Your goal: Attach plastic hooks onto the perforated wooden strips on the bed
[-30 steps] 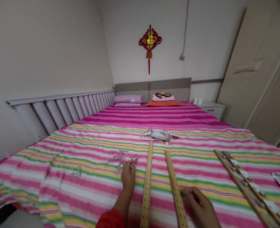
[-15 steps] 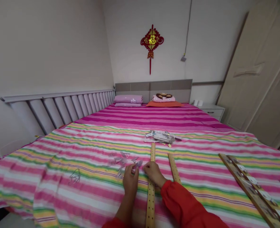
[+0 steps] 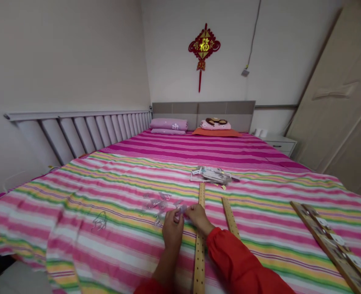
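My left hand (image 3: 172,230) and my right hand (image 3: 199,218) meet over a striped bedspread (image 3: 113,192), both pinching one small clear packet (image 3: 181,210) between their fingertips. Just beyond them lies a scatter of similar small clear packets (image 3: 156,203). My right forearm in a red sleeve (image 3: 238,265) crosses a long wooden strip with holes (image 3: 200,245). A second wooden strip (image 3: 230,216) lies to its right, partly hidden by the sleeve.
A pile of plastic bags (image 3: 212,176) lies past the strips' far ends. A wooden strip fitted with white pieces (image 3: 330,241) lies at the right. Another clear item (image 3: 99,221) sits to the left. Pillows (image 3: 168,125) rest by the headboard; a wardrobe (image 3: 342,106) stands right.
My right hand left the right-hand strip, crossed over to the left and joined my left hand on the small packet. The view shifted slightly right.
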Available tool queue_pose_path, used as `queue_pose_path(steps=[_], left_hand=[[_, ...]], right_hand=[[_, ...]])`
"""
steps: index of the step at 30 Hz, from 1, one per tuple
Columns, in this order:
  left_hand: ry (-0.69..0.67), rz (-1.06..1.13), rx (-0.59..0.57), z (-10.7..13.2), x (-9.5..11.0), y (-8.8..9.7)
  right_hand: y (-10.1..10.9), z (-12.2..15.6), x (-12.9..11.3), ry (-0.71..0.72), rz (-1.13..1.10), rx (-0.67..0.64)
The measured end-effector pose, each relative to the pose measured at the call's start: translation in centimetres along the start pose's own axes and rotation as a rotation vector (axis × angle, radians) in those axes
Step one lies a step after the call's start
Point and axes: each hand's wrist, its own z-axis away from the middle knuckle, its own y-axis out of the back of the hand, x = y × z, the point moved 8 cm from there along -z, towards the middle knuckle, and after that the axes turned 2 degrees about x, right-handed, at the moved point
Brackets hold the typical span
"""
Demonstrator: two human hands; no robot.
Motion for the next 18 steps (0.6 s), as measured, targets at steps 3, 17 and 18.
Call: queue_pose_path(steps=[3, 17, 18], left_hand=[[0.005, 0.0, 0.012, 0.0, 0.0, 0.1], [-0.098, -0.085, 0.083, 0.4, 1.2, 0.6], [-0.103, -0.094, 0.08, 0.4, 1.3, 0.6]], right_hand=[[0.2, 0.1, -0.3, -0.006, 0.019, 0.019], [1.1, 0.3, -1.0, 0.014, 0.06, 0.046], [1.2, 0.3, -1.1, 0.014, 0.061, 0.049]])
